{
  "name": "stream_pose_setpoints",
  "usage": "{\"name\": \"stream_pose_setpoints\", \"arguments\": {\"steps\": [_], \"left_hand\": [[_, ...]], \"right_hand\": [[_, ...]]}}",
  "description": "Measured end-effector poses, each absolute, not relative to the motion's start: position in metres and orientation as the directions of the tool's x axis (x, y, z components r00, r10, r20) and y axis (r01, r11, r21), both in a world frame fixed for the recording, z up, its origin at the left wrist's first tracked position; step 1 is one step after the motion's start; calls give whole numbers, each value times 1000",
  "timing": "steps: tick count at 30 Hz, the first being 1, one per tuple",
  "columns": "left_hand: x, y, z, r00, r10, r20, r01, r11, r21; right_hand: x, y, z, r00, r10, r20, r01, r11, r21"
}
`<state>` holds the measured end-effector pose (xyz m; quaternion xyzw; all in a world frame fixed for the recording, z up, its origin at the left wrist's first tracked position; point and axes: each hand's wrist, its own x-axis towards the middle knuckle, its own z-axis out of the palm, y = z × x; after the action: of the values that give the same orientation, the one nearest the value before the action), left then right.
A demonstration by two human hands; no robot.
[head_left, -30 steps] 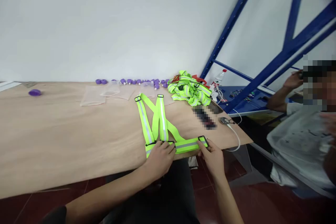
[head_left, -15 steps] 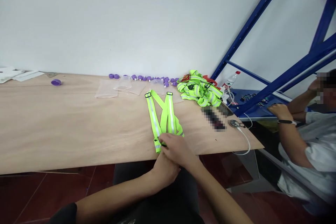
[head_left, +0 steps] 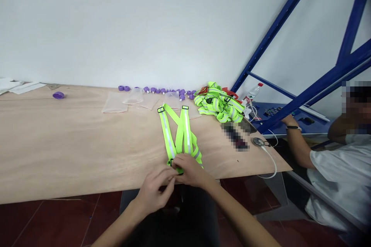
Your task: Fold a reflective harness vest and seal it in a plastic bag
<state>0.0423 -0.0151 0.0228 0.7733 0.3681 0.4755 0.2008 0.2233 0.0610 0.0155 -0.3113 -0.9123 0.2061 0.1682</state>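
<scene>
A neon-yellow reflective vest [head_left: 187, 131] made of straps, with silver stripes and black buckles, lies on the wooden table [head_left: 87, 150] at its front edge. My right hand [head_left: 191, 170] is closed on the lower end of its straps, beside a black buckle. Close against it on the left is my left hand [head_left: 155, 189], thumb and fingers drawn together in a pinch. Its fingertips meet the right fingers at the vest's lower end; what lies between them is too small to make out.
A heap of similar vests [head_left: 218, 102] lies at the back right. Purple caps [head_left: 153, 90] and clear bags [head_left: 116, 102] line the wall side. A round metal device [head_left: 257, 141] with a white cable sits near the right edge. A co-worker [head_left: 339, 166] is beyond the blue frame [head_left: 272, 31].
My left hand has moved out from under the right one, to the left, and now pinches at the strap ends. My right hand keeps its grip. The co-worker's arm has reached further left.
</scene>
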Motion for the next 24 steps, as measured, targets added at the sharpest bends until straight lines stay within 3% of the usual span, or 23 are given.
{"name": "stream_pose_setpoints", "arguments": {"steps": [5, 9, 13, 20, 24], "left_hand": [[33, -6, 19, 364, 842, 400, 551, -540, 636], [33, -3, 8, 417, 810, 412, 625, -585, 518], [32, -2, 6, 399, 812, 427, 675, -575, 462], [30, 4, 14, 450, 810, 376, 689, -583, 432], [34, 10, 20, 488, 770, 411, 701, -626, 342]], "right_hand": [[236, 46, 29, -733, 647, 209, 490, 716, -497], [259, 36, 32, -673, 648, 356, 472, 747, -468], [289, 27, 15, -479, 691, 542, 616, 704, -353], [313, 23, 1, -419, 730, 540, 728, 625, -282], [307, 38, 10, -527, 716, 458, 666, 683, -300]]}}
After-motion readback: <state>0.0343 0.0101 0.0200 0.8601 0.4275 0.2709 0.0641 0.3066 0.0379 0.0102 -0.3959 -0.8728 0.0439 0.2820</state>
